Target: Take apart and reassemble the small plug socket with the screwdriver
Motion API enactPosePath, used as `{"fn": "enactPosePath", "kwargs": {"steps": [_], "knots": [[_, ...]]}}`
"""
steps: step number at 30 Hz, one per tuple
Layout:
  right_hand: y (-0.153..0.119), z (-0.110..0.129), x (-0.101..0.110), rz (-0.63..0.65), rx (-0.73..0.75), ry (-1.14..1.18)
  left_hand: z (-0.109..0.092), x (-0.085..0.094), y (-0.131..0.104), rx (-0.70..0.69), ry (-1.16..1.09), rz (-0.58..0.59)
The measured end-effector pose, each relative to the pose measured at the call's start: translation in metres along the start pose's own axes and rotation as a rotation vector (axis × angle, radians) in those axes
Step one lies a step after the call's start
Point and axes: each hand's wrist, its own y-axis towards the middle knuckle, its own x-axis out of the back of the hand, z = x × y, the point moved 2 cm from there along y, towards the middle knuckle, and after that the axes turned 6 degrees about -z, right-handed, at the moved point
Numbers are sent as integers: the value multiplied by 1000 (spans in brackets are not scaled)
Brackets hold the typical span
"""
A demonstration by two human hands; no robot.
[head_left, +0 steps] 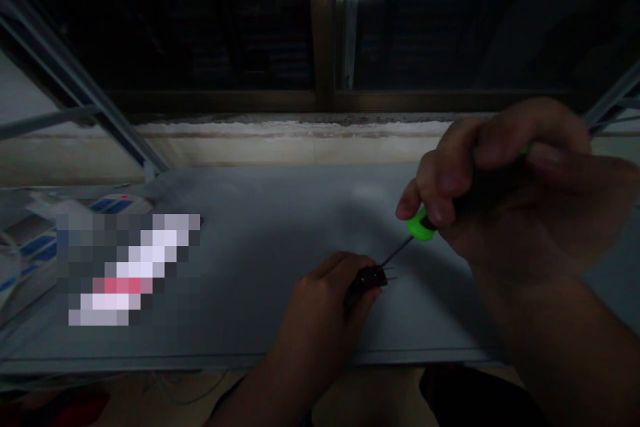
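Note:
My left hand (333, 300) is closed around a small black part (371, 276), holding it just above the grey table. Two thin pins or wires stick out of the part's right side. In my right hand (520, 180) is a screwdriver (421, 225) with a bright green and black handle, gripped by curled fingers. Its thin shaft slants down to the left, and the tip meets the top of the black part. Whether the tip sits in a screw is too small to tell. My palm and fingers hide most of the handle.
The grey table (240, 240) runs across the view, its front edge close to me. At the left lie power strips (117, 203) with blue sockets and a lit red light, plus a pixelated patch. Metal frame bars (95, 90) rise at the left, and a dark window (200, 20) stands behind.

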Motion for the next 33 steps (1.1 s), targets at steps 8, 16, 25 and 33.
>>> {"fn": "enactPosePath", "kwargs": {"steps": [8,16,25,33], "knots": [[0,-13,-1,-186,89,46,1,-1,-1,-14,-4,-1],[-6,-15,-4,-47,-25,142,1,-1,-1,-12,4,2],[-1,-15,-7,-190,-22,133,1,-1,-1,-12,2,2],[0,-12,-4,-173,-146,269,0,-1,0,-12,3,12]]}}
